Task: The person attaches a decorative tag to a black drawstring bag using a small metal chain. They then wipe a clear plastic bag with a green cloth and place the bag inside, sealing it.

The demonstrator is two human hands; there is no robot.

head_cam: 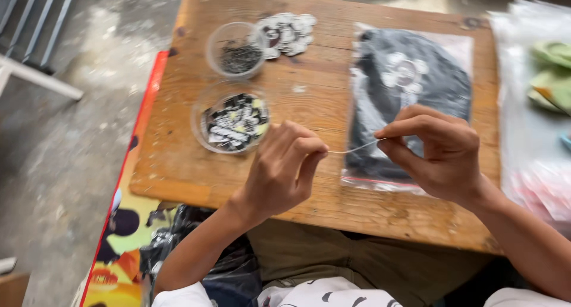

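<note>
Head view: two bare hands stretch a thin pale strand above a wooden bench [309, 99].

The left hand [284, 167] is curled, its grip pinching one end of the strand [357, 149] between thumb and forefinger; the right hand [437, 149], wrist bent inward, pinches the other end. The strand hangs taut between them, over the edge of a clear bag of dark cloth [410, 87]. Two clear round tubs [232, 119] of small pieces stand near the left hand.

A small craft workshop: worn wooden table [309, 105], concrete floor [77, 105], tubs of parts [233, 121].
</note>
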